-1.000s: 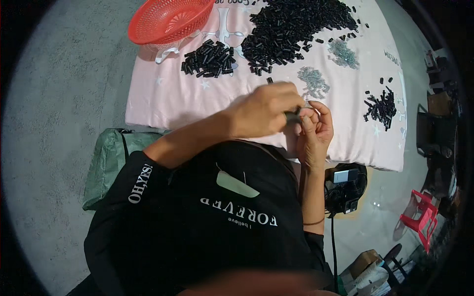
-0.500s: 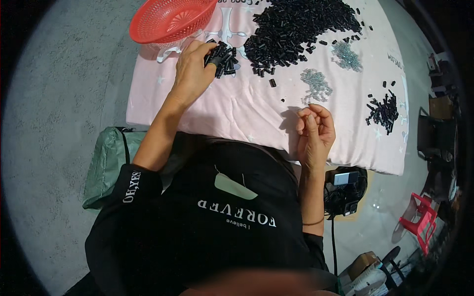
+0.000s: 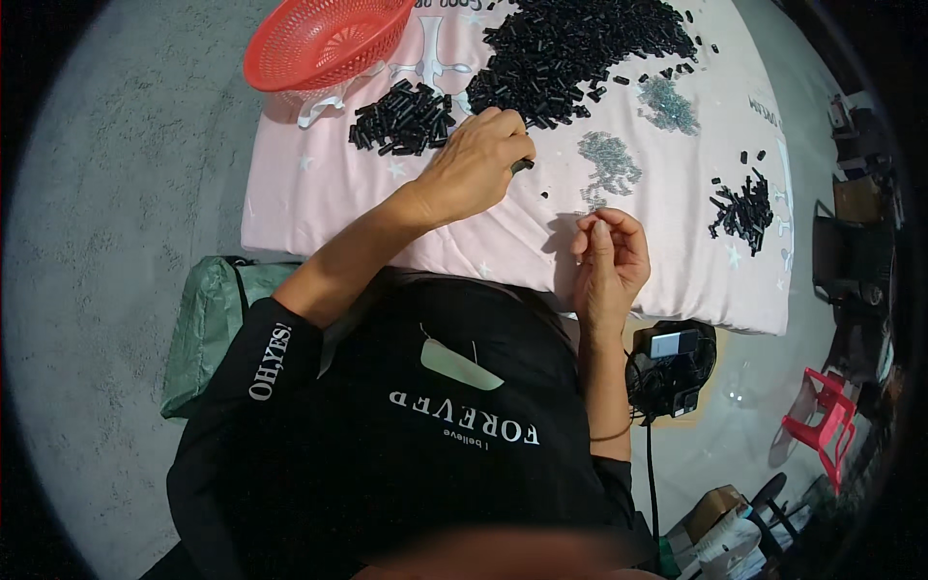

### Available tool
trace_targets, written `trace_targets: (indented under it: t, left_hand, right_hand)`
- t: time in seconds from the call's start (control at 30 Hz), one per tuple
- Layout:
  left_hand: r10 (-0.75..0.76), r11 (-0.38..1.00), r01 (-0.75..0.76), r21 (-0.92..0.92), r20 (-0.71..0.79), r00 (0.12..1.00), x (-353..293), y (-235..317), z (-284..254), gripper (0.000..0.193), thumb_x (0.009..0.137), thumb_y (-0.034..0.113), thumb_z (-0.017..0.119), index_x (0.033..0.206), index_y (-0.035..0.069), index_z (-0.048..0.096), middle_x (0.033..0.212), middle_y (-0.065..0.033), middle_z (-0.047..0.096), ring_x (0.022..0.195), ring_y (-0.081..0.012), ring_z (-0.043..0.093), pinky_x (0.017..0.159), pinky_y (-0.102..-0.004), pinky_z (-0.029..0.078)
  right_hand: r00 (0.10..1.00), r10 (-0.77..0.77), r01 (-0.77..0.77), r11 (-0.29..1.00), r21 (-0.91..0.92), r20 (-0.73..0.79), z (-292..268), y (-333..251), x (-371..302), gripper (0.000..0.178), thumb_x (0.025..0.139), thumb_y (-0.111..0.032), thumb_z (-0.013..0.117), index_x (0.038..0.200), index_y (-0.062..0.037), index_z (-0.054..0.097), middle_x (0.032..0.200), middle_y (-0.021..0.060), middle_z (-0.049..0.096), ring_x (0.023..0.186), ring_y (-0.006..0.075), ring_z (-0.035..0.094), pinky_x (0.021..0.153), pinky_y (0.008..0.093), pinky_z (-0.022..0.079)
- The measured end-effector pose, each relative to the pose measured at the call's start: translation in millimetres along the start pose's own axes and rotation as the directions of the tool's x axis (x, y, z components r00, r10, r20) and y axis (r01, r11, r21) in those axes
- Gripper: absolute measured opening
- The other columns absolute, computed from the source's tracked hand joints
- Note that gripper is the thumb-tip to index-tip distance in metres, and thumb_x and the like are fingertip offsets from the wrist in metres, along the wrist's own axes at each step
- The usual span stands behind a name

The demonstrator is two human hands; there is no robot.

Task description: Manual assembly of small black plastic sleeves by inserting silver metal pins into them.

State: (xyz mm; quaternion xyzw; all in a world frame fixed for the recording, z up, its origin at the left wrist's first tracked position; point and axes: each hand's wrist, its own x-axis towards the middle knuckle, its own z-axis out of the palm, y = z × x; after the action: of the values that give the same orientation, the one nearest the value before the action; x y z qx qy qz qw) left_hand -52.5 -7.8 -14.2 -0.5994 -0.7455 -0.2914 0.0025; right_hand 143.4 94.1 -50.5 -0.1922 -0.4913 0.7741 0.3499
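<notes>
My left hand reaches out over a pink cloth, fingers closed on a small black tube piece. It lies between a small heap of black pieces and a big heap of black pieces. My right hand hovers near the cloth's front edge with thumb and fingertips pinched together. Whatever it pinches is too small to make out. Just above it lies a scatter of small silvery metal parts.
A red plastic basket stands at the cloth's far left corner. More silvery parts and a third black heap lie to the right. On the grey floor are a green bag, a black device with cable and a red stool.
My left hand left the right hand, went to the small heap by the basket, then swung back toward the middle with a black piece. The right hand has barely moved.
</notes>
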Motion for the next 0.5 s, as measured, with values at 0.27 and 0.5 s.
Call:
trace_targets:
  t: [0.27,0.5]
  left_hand:
    - [-0.11,0.911,0.106,-0.397,0.013,0.994,-22.7,37.4,10.4,0.025,0.079,-0.012,0.057,0.102,0.0,0.059,0.091,-0.0155,0.063,0.082,-0.0308,0.066,0.072,-0.0381,0.053]
    - [-0.142,0.84,0.156,-0.52,0.068,0.988,-21.2,60.7,5.0,0.019,0.084,-0.006,0.062,0.102,0.0,0.059,0.086,-0.0139,0.065,0.075,-0.0236,0.067,0.066,-0.0333,0.053]
  right_hand:
    - [0.996,0.086,-0.083,0.989,-0.121,0.016,12.7,-6.9,-1.5,0.016,0.095,-0.003,0.064,0.11,0.0019,0.06,0.091,0.0055,0.067,0.074,0.0081,0.061,0.066,0.0202,0.048]
    - [0.995,0.069,-0.055,0.984,-0.172,0.078,5.3,-4.1,-2.5,0.014,0.095,-0.002,0.063,0.108,0.0025,0.062,0.091,0.0061,0.067,0.075,0.009,0.062,0.068,0.0205,0.049]
